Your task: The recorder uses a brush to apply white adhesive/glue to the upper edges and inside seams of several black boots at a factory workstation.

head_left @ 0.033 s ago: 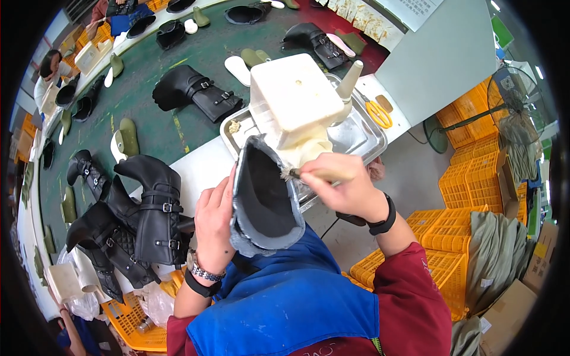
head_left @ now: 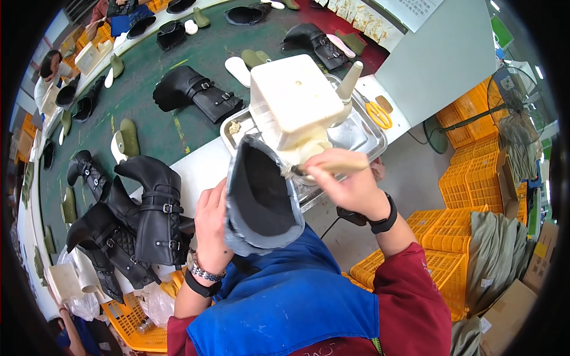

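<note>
Head view of a shoe-assembly bench: the left hand (head_left: 215,228) grips the side of an upturned boot upper (head_left: 261,199), fingers closed around its grey-edged rim, so that the dark opening faces the camera; the boot is held above the white bench edge (head_left: 199,163), just in front of the person's blue apron (head_left: 285,302). The right hand (head_left: 350,187) is closed around a wooden-handled brush (head_left: 332,167), the handle lying roughly level and its tip reaching the right rim of the boot upper. Just behind both hands stands a cream-coloured square tub (head_left: 294,98) in a shallow metal tray (head_left: 362,133), with a pale conical nozzle bottle (head_left: 349,80) at the tub's right side and yellow-handled scissors (head_left: 378,114) near the tray's far right corner. On the left end of the bench, near the left hand, a cluster of finished black buckled boots (head_left: 139,222) stands upright. A green conveyor belt (head_left: 148,127) behind the bench carries another black boot (head_left: 199,95) lying on its side and several loose insoles. Yellow crates (head_left: 442,237) are stacked at the right
</note>
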A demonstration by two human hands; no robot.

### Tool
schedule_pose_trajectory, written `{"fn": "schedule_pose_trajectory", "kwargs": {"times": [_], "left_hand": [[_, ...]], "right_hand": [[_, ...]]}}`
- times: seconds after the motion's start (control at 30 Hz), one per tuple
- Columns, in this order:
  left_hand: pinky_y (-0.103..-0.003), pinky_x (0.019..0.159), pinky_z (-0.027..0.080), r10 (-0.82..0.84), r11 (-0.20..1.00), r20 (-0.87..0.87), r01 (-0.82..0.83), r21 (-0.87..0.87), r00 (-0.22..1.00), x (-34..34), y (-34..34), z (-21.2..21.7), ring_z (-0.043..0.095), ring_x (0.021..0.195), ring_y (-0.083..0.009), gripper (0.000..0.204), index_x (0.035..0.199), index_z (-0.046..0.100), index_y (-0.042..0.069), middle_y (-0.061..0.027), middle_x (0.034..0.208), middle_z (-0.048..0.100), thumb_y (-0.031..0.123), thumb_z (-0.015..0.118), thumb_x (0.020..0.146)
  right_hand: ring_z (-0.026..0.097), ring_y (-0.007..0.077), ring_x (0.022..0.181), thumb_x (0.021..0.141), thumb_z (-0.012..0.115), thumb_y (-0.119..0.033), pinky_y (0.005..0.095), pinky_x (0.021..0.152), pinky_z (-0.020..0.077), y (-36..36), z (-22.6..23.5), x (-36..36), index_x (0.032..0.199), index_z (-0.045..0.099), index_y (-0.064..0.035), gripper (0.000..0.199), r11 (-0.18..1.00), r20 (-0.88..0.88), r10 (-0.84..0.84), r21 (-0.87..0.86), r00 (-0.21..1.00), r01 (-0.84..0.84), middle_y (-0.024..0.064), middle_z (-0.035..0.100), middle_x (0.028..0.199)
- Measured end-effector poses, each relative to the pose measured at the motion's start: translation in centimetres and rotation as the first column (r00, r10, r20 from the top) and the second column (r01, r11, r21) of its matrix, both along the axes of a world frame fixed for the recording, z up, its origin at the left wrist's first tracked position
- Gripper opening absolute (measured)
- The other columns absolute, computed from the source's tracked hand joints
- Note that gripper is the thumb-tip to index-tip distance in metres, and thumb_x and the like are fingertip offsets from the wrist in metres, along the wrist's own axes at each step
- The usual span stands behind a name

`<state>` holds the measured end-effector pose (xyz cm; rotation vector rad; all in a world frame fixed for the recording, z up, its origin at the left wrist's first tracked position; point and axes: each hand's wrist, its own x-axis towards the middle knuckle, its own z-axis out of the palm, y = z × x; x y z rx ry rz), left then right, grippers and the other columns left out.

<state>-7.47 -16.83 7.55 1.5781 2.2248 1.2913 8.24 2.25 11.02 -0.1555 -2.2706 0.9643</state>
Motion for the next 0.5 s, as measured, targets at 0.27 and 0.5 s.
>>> {"fn": "schedule_pose_trajectory", "kwargs": {"times": [0.27,0.5], "left_hand": [[-0.026,0.064,0.045,0.093,0.944,0.666,-0.279,0.178,0.741,-1.8,-0.1,-0.1,0.057,0.068,-0.0133,0.009,0.075,0.062,-0.004,-0.0056,0.076,0.063,0.004,0.064,0.073],[-0.028,0.090,0.039,-0.296,0.908,0.940,-0.257,0.332,0.170,-3.4,-1.1,-1.0,0.050,0.103,-0.0147,0.042,0.120,0.040,0.003,-0.0061,0.115,0.050,0.012,0.057,0.083]], "right_hand": [[0.048,0.0070,0.061,0.085,0.049,-0.005,0.0189,0.055,0.0400,-0.8,-1.9,1.2,0.103,0.050,0.0007,0.019,0.672,-0.189,-0.198,-0.741,0.962,-0.007,0.0056,0.052,0.077],[0.051,0.0173,0.092,0.072,0.065,-0.002,0.0296,0.083,0.0418,-6.4,-4.2,-1.7,0.096,0.045,-0.0048,0.031,0.810,-0.081,0.036,-0.581,0.996,-0.076,0.0113,0.045,0.105]]}}
